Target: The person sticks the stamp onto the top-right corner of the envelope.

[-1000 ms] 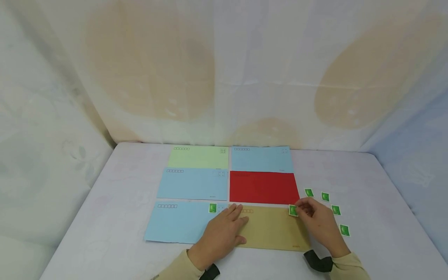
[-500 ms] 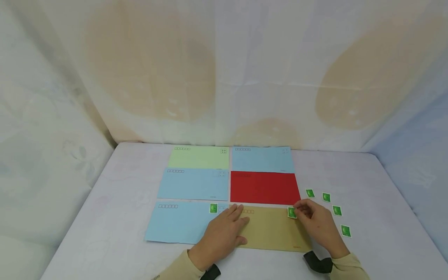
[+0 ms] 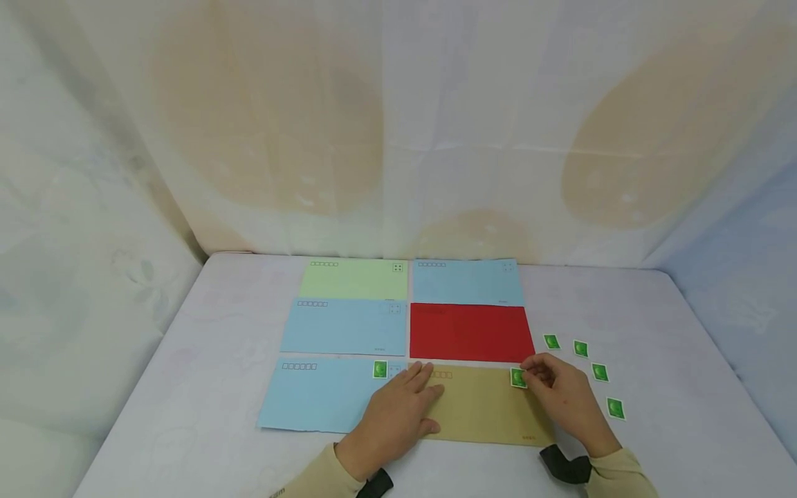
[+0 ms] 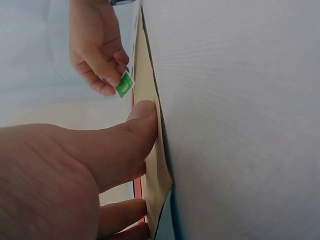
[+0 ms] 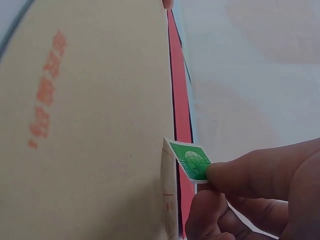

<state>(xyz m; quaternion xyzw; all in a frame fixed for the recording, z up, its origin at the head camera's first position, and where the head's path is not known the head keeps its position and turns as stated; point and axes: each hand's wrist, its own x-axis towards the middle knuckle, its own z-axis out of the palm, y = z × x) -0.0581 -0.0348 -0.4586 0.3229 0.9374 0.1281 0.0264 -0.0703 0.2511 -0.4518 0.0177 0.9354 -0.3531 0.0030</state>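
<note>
A brown kraft envelope [image 3: 479, 408] lies at the front right of the envelope group. My left hand [image 3: 398, 418] presses flat on its left end, fingers spread; in the left wrist view the thumb [image 4: 142, 112] rests on the paper. At the envelope's top right corner my right hand [image 3: 563, 398] pinches a green postage stamp [image 5: 191, 162] between thumb and forefinger. The stamp tilts close over the corner, its free edge toward the paper. Just left of my left hand is a light blue envelope [image 3: 317, 401] bearing another green stamp [image 3: 380, 369].
Behind lie a red envelope [image 3: 470, 332], two more blue envelopes [image 3: 342, 328] and a pale green envelope [image 3: 351, 280]. Several loose green stamps [image 3: 600, 373] are scattered right of the envelopes, near my right hand. Cloth curtains [image 3: 398, 138] enclose the white table [image 3: 187, 387] at the back and sides.
My right hand has shifted the pinched stamp slightly left over the brown envelope's top right corner. The left hand stays in place on the envelope.
</note>
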